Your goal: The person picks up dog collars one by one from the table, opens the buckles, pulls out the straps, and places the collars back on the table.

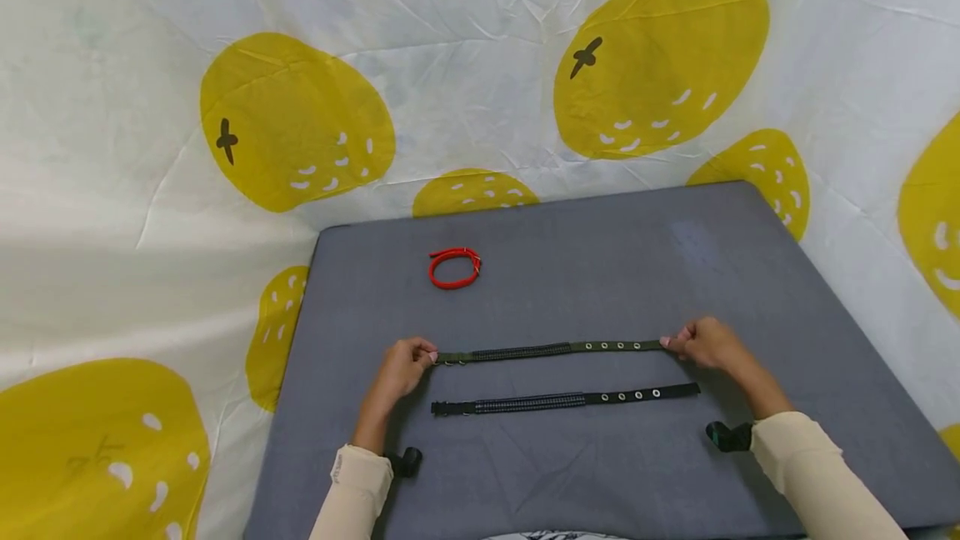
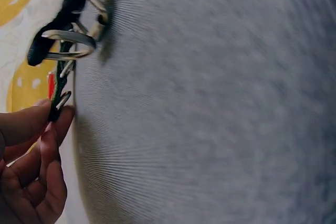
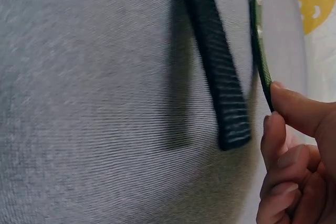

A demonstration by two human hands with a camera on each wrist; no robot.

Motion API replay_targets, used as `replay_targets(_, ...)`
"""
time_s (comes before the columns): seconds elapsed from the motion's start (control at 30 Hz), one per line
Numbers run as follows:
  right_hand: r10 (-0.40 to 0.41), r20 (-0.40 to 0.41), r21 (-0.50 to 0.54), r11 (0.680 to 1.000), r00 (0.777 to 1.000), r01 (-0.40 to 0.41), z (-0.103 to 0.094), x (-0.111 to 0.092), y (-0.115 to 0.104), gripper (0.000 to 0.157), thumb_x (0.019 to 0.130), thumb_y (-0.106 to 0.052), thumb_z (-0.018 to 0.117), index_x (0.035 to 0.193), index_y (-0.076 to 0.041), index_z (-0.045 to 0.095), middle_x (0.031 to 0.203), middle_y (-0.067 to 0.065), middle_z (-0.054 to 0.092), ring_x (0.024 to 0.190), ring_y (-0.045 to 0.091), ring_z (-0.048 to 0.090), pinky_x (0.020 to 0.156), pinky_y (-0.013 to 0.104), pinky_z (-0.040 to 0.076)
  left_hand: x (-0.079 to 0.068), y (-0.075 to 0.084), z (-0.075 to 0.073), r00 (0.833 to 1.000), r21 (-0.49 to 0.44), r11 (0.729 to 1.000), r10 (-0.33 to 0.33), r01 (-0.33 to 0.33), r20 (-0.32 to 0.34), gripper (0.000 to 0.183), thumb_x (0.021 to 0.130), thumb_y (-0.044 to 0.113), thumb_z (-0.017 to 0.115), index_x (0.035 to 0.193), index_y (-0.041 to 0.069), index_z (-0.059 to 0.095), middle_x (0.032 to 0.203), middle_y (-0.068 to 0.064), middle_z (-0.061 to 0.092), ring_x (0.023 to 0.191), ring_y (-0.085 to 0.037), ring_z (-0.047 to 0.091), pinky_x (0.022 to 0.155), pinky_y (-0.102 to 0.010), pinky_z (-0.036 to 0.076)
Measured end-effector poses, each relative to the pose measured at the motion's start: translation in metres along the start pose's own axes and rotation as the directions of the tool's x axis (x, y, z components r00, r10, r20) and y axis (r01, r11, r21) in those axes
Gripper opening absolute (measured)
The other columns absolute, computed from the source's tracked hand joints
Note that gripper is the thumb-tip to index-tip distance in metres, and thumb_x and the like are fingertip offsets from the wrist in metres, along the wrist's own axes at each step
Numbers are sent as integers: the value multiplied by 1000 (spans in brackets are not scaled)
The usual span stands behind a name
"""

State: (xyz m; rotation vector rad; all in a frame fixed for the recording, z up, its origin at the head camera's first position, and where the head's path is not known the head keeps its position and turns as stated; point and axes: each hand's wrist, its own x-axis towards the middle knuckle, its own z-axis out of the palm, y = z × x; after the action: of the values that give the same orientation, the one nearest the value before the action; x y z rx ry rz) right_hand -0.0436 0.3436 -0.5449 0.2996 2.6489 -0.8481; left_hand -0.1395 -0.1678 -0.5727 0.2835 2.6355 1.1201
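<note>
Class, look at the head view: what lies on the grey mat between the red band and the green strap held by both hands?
Nothing: in the head view the grey mat is bare between the red band and the green strap.

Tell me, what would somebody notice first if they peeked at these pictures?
Probably the two hands stretching a green strap out straight in the middle of the grey mat: the left hand pinches its buckle end and the right hand pinches its tip. A black strap lies flat just in front of it. A small red loop sits farther back on the mat, and big yellow fruit shapes cover the white cloth around it.
</note>
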Motion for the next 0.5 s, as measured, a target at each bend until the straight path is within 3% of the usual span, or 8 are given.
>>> replay_targets(0.23, 57, -38, -82, 995, 998, -60, 4, 0, -1, 41, 93, -46, 69, 72, -11, 65, 69, 0, 58, 66, 18, 52, 57, 31, 38, -1, 0, 3, 999, 113, 994, 6, 0, -50, 5, 90, 13, 75, 86, 9, 75, 82, -3, 71, 75, -15, 60, 69, -34, 50)
replay_targets(0.37, 93, -69, -103, 990, 993, -99, 5, -2, -3, 44, 92, -51, 68, 70, -13, 62, 68, 0, 56, 65, 19, 52, 55, 32, 36, -1, 0, 2, 996, 118, 993, 20, -10, -82, 6, 89, 12, 76, 84, 10, 75, 78, -3, 69, 71, -15, 58, 66, -33, 48)
replay_targets(0.5, 62, -107, -115, 991, 992, -75, 3, -4, -5, 46, 95, -51, 63, 68, -14, 60, 67, 0, 55, 65, 19, 51, 54, 32, 35, -1, -1, -4, 998, 116, 993, 31, -23, -62, 6, 90, 12, 75, 84, 11, 73, 78, 0, 67, 71, -12, 57, 65, -31, 47)
